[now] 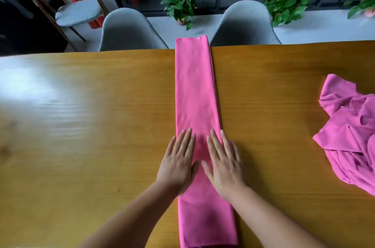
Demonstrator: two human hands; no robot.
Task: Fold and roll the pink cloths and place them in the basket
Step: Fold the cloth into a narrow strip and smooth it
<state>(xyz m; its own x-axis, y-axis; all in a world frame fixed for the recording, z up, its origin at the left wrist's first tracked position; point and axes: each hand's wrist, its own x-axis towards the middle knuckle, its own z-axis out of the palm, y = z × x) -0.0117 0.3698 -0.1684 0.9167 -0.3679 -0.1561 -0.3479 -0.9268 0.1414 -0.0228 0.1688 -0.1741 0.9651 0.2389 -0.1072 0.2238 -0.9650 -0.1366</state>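
Left hand (178,164): flat, palm down, fingers straight and a little spread, pressing the left half of the folded strip; it grips nothing.
Right hand (224,166): flat likewise, just beside the left, thumbs nearly meeting; its outer fingers pass the strip's right edge onto the worktop.
Pink cloth (194,89): folded into a long narrow strip that lies from the near edge of the worktop to the far edge. Judged stage: smoothing, with rolling not yet begun.
Second pink cloth (353,136): crumpled heap, well apart at the right, not yet folded.
Worktop (81,126): glossy yellow wood.
Basket: not in view.
Beyond: two grey chairs (129,30) and potted plants (179,4).
Risks: the layers sit slightly offset along the right edge, so uneven pressing could skew them and give a lopsided roll; the glossy surface may let the strip slide as it is pushed; the far end at the rim could slip over
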